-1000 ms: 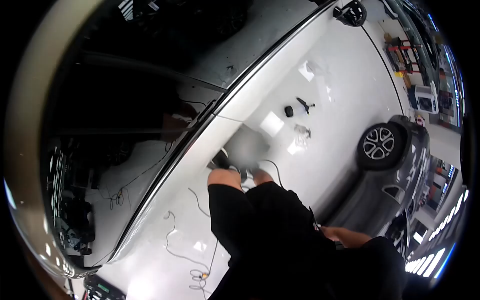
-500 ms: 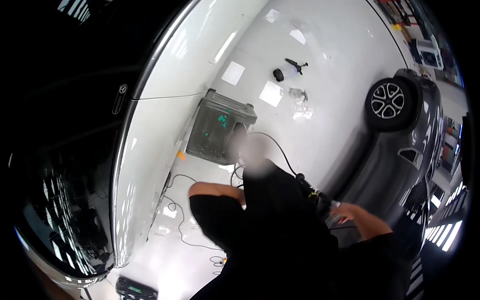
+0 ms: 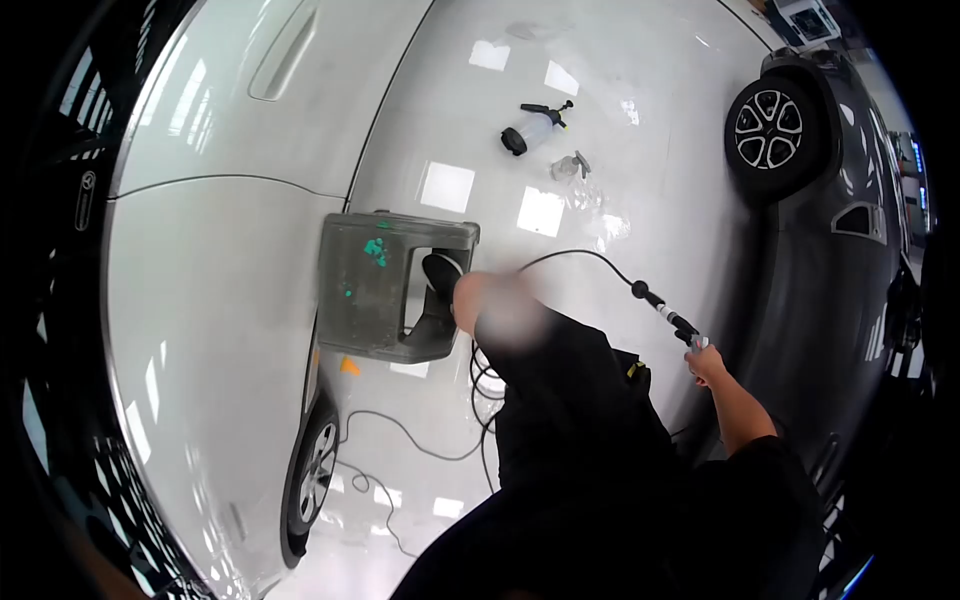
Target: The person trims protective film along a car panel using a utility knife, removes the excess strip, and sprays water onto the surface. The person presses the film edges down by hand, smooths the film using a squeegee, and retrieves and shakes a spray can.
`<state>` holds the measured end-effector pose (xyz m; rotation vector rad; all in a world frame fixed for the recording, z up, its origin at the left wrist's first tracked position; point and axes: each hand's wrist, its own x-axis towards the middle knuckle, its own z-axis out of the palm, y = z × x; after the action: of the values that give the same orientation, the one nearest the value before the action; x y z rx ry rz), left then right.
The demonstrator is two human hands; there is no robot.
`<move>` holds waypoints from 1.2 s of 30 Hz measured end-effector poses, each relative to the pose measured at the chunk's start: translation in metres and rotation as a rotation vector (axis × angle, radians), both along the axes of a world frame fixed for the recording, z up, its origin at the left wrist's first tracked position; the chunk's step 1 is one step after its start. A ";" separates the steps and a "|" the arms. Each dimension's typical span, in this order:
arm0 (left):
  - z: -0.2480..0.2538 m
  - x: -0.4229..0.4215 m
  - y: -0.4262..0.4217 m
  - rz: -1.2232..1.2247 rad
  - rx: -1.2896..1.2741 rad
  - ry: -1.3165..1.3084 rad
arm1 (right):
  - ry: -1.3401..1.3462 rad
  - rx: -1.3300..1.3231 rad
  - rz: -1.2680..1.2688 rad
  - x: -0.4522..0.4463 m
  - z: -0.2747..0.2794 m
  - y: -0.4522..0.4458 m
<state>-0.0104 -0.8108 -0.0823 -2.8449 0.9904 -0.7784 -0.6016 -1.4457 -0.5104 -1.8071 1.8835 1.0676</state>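
My right hand (image 3: 705, 364) is closed around the grey end of a black-and-silver handheld tool (image 3: 668, 314). It holds the tool out to the right, beside the dark grey car (image 3: 810, 270). A black cord or hose (image 3: 580, 252) runs from the tool back toward my legs. The tool's exact kind cannot be made out. My left hand is out of sight. A black shoe (image 3: 441, 272) rests on the grey plastic step stool (image 3: 365, 300), which has green stains on its top.
A white vehicle (image 3: 220, 300) stands close along the left. On the glossy floor are a pump sprayer (image 3: 532, 131), a smaller spray bottle (image 3: 568, 167) and an orange piece (image 3: 349, 366). Loose cables (image 3: 425, 452) trail behind the stool.
My view has shifted, showing more of the white vehicle and its wheel. The right hand and tool appear higher and more outstretched. My left arm, bent in view before, is gone from sight.
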 end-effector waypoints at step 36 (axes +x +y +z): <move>0.020 -0.399 -0.699 -0.691 -0.445 0.004 | -0.365 0.084 -0.634 -0.311 -0.254 -0.192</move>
<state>-0.4092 -1.5094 -0.0618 -2.8118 2.0850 -1.1537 -0.9122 -1.6378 -0.7641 -1.1240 1.9335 0.5375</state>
